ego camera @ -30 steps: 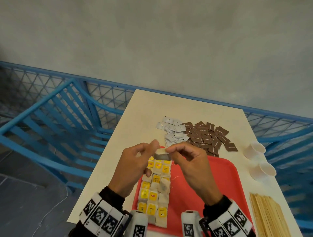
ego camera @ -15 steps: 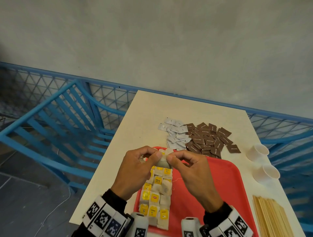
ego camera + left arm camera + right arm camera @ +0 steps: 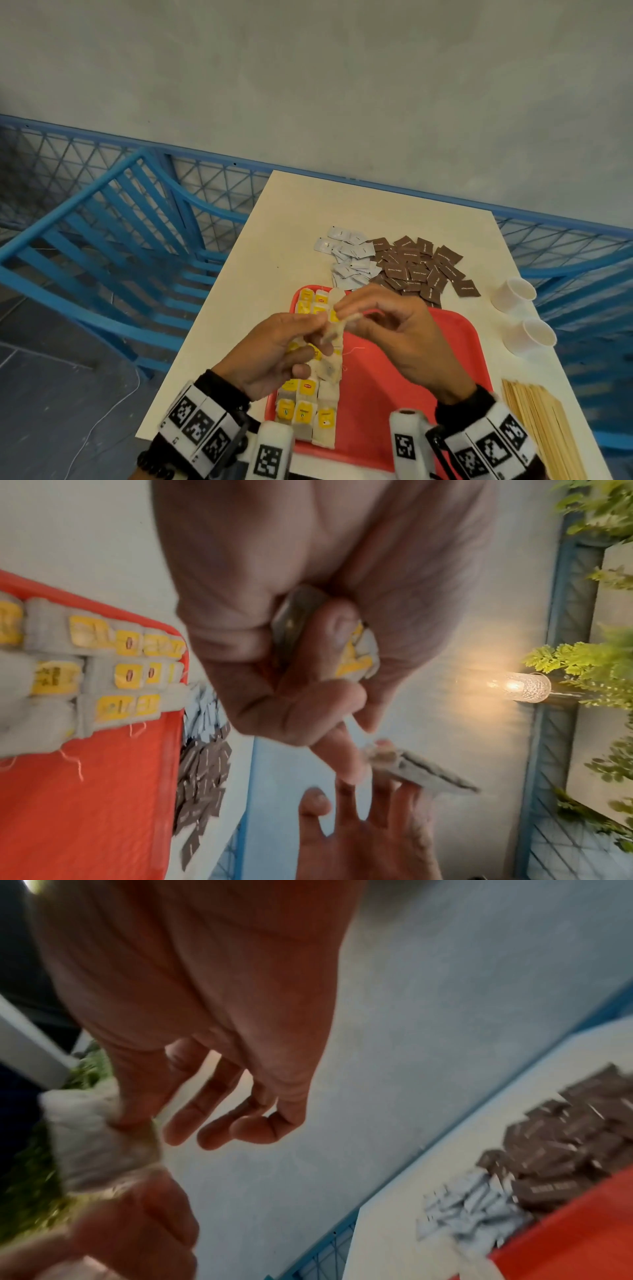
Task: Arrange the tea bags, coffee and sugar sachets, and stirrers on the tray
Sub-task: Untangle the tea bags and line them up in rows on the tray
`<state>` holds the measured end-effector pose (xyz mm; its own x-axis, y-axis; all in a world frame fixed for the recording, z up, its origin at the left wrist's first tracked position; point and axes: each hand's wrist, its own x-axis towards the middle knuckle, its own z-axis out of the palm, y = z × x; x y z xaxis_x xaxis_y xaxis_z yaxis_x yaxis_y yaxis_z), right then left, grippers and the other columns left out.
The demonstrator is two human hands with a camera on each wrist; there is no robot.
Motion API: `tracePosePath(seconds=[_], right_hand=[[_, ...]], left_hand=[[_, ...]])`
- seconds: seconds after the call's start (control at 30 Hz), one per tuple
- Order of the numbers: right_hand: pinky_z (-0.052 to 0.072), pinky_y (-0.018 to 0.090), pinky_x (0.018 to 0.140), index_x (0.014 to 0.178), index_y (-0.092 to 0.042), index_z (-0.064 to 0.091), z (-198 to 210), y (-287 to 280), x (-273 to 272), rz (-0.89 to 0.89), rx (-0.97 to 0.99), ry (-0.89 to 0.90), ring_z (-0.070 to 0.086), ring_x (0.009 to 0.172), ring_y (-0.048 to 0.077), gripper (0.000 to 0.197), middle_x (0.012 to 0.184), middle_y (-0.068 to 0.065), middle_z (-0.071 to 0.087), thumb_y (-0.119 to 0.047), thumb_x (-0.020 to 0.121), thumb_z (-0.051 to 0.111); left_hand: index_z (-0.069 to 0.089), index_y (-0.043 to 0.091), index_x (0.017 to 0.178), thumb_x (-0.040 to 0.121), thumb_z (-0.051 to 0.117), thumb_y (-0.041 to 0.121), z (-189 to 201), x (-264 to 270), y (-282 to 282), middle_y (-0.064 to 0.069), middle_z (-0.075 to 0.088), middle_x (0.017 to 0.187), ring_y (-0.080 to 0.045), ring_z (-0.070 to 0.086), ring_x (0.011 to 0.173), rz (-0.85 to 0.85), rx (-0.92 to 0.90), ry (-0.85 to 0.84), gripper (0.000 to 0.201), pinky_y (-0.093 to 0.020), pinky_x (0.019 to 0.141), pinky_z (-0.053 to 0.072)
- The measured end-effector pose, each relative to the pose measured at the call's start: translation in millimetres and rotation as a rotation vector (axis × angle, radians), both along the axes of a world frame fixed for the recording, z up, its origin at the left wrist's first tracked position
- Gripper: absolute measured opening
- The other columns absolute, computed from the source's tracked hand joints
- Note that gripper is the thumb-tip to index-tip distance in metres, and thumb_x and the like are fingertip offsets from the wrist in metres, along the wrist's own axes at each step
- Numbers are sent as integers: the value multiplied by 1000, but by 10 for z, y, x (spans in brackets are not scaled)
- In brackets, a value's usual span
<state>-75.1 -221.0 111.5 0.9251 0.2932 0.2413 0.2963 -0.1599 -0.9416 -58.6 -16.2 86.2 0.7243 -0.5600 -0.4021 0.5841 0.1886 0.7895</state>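
Note:
Over the red tray (image 3: 404,387) both hands meet on one tea bag (image 3: 334,330). My right hand (image 3: 346,313) pinches its upper end between thumb and forefinger, the other fingers spread. My left hand (image 3: 318,330) touches its lower end; the left wrist view shows this hand also gripping a few yellow-tagged tea bags (image 3: 358,656) in its palm. Rows of tea bags (image 3: 305,407) lie along the tray's left side. White sugar sachets (image 3: 352,260) and brown coffee sachets (image 3: 418,267) are heaped beyond the tray. Wooden stirrers (image 3: 541,431) lie at the right.
Two white paper cups (image 3: 513,294) (image 3: 531,337) stand near the cream table's (image 3: 274,274) right edge. A blue bench (image 3: 113,240) and blue mesh railing (image 3: 212,185) run along the left and back. The tray's right half is bare red.
The hands have stayed together over the tray. The tea bag between them now hangs slanted instead of level, and the right hand's free fingers have spread.

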Motion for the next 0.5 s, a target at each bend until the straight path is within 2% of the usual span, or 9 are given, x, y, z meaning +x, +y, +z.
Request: tracePosePath(seconds=[0.03,0.1,0.17,0.23,0.3,0.37,0.5], right_hand=[[52,32,71,95,-7,74,-19,-10,44,-56,44,51,68,89,18,8,93,2,74,-9,89,70],[46,21,63,92,-7,73,-175,-46,140,-200,83,214,62,71,11,5,77,1,71,-9,89,70],[40,17,55,87,-4,72,-511,-59,216,-311,-11,382,52,60,9,7,68,3,63,-11,89,70],[39,20,54,80,3,69,-938,6,251,-373,-102,559,48,61,12,15,67,5,58,-9,89,71],[41,27,55,72,0,66,-1300,124,284,-402,-124,692,50,60,15,17,68,7,57,-6,87,72],[43,30,54,67,-7,64,-1520,253,354,-398,-163,730,53,57,17,21,65,7,57,-5,86,74],[44,25,49,55,-12,58,-1644,407,508,-401,-268,737,52,48,12,35,55,1,56,-4,84,74]], left_hand=[[67,2,99,92,60,34,-52,37,45,-7,64,75,-6,25,43,60,31,2,33,-17,41,37],[70,3,100,93,60,36,-179,78,176,-5,66,77,-8,28,46,216,147,-5,35,-18,43,39],[71,4,99,94,60,35,-329,50,330,-3,65,75,-9,30,47,339,272,-16,33,-20,45,38],[71,4,99,95,61,34,-475,-33,449,-3,65,75,-10,32,49,372,364,-8,31,-22,47,39],[72,6,98,95,61,33,-608,-129,512,-3,66,76,-12,34,52,330,438,-2,30,-24,50,40],[73,7,97,95,63,34,-710,-194,540,-4,67,76,-12,34,54,290,487,5,29,-24,50,41],[73,7,96,94,64,36,-813,-243,547,-5,68,76,-12,34,53,282,479,47,30,-24,50,40]])
